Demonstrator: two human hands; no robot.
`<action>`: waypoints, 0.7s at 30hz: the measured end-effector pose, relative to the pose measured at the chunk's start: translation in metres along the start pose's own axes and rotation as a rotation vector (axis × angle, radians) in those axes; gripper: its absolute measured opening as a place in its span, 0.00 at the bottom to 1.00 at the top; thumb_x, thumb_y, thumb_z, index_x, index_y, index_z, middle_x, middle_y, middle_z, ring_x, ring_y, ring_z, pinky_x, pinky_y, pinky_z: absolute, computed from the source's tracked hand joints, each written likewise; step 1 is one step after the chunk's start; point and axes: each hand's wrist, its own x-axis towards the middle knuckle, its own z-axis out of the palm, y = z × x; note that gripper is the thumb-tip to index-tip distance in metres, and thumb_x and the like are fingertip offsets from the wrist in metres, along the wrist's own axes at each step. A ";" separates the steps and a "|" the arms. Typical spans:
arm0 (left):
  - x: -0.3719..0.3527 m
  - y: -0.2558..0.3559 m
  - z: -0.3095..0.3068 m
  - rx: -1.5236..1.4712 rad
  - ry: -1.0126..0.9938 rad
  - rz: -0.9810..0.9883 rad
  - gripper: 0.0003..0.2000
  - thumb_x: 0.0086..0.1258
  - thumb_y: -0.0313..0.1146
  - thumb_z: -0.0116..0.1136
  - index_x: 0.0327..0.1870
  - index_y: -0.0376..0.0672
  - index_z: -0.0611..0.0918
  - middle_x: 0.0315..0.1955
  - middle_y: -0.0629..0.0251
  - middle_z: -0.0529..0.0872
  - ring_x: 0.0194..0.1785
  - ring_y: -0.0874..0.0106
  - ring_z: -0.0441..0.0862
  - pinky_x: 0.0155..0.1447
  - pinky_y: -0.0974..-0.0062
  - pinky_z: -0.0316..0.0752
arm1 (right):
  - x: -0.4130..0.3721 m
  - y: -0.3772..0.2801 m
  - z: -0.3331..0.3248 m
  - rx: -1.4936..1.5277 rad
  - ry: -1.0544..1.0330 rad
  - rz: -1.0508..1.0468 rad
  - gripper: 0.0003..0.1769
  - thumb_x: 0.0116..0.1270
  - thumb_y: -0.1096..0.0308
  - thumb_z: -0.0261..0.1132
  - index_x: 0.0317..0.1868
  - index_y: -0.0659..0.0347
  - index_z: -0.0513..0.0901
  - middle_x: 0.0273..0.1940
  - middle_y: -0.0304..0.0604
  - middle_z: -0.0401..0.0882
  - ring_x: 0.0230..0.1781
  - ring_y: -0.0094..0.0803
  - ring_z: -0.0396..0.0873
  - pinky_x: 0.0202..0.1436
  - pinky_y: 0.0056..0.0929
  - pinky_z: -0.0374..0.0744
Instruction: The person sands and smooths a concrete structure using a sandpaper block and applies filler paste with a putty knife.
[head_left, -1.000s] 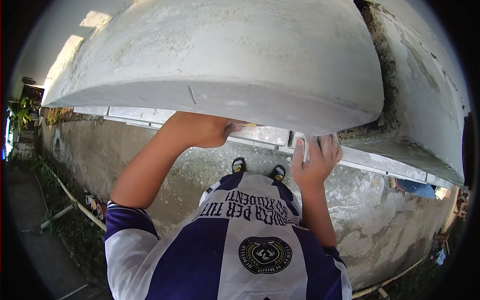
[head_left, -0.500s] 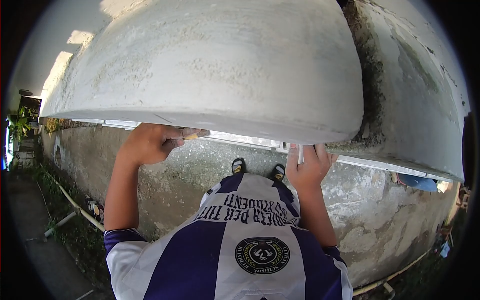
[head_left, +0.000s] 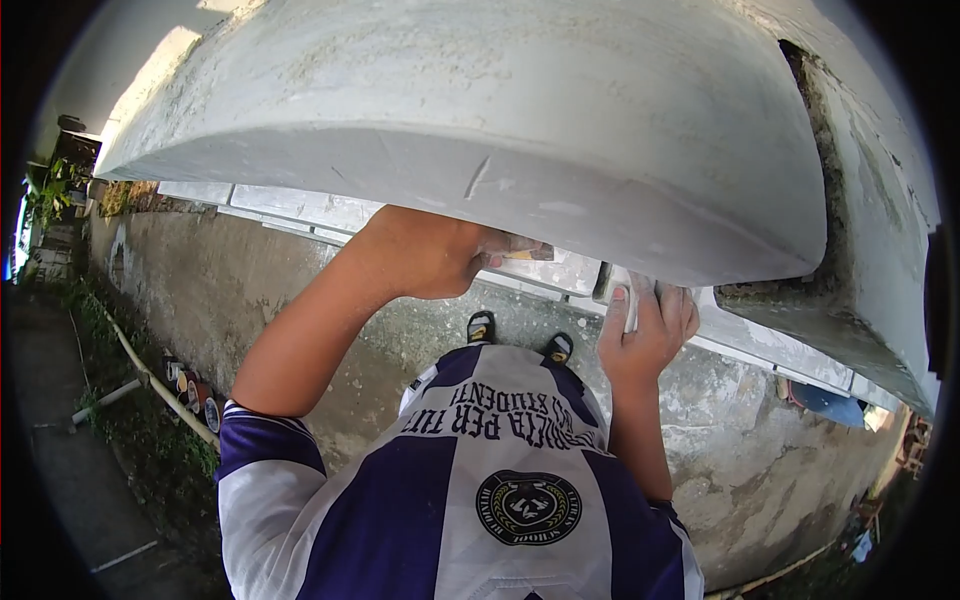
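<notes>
My left hand [head_left: 440, 255] is closed around a small tool [head_left: 530, 253] with a yellowish part and a darker flat end, just under the lower edge of the white plastered block [head_left: 450, 160]. Further right, my right hand [head_left: 648, 330] grips a pale, flat-sided piece [head_left: 630, 308] between thumb and fingers; its upper part is near the block's underside. Both hands are beside a white ledge [head_left: 330, 212] that runs below the block. Pale dust coats the fingers.
Two sandalled feet [head_left: 481, 327] stand on the stained concrete floor [head_left: 400, 330]. A bamboo pole [head_left: 150, 380] and plants lie at the left, with cans [head_left: 196, 395] nearby. A blue rounded object [head_left: 828, 403] is at the right.
My left hand has moved right with the tool, closer to my right hand. The view has shifted, showing more of the block's underside and the ledge. My right hand appears slightly further right.
</notes>
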 end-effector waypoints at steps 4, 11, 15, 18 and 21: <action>-0.040 -0.038 -0.028 -0.015 -0.231 -0.262 0.16 0.65 0.37 0.73 0.53 0.46 0.88 0.46 0.58 0.90 0.53 0.52 0.85 0.57 0.57 0.77 | -0.002 0.001 0.000 0.022 -0.001 0.017 0.14 0.66 0.63 0.68 0.47 0.62 0.90 0.56 0.51 0.83 0.60 0.53 0.76 0.68 0.49 0.64; -0.006 -0.018 0.001 0.099 0.084 0.037 0.11 0.69 0.36 0.66 0.50 0.47 0.89 0.39 0.56 0.91 0.43 0.52 0.88 0.48 0.56 0.82 | -0.002 0.002 -0.001 0.007 -0.002 0.000 0.14 0.65 0.62 0.68 0.46 0.63 0.89 0.54 0.51 0.83 0.61 0.53 0.76 0.67 0.49 0.64; 0.043 0.000 0.028 -0.078 -0.023 0.163 0.12 0.68 0.35 0.65 0.50 0.43 0.88 0.41 0.52 0.90 0.46 0.50 0.87 0.51 0.55 0.80 | -0.003 0.003 0.000 0.005 0.009 -0.009 0.15 0.65 0.62 0.68 0.46 0.63 0.89 0.54 0.52 0.83 0.61 0.53 0.76 0.67 0.49 0.64; 0.041 0.006 0.021 -0.037 -0.067 0.128 0.13 0.68 0.36 0.66 0.51 0.44 0.87 0.42 0.53 0.90 0.47 0.50 0.87 0.52 0.54 0.80 | 0.000 0.003 0.001 0.014 0.020 -0.009 0.15 0.65 0.62 0.68 0.46 0.63 0.89 0.54 0.52 0.82 0.59 0.52 0.77 0.67 0.49 0.64; 0.020 0.007 -0.005 -0.001 -0.115 -0.018 0.14 0.67 0.37 0.67 0.52 0.45 0.88 0.43 0.54 0.90 0.49 0.50 0.86 0.54 0.55 0.80 | 0.000 0.003 0.000 0.002 0.041 -0.023 0.15 0.64 0.62 0.68 0.45 0.63 0.90 0.52 0.51 0.83 0.54 0.51 0.78 0.65 0.48 0.65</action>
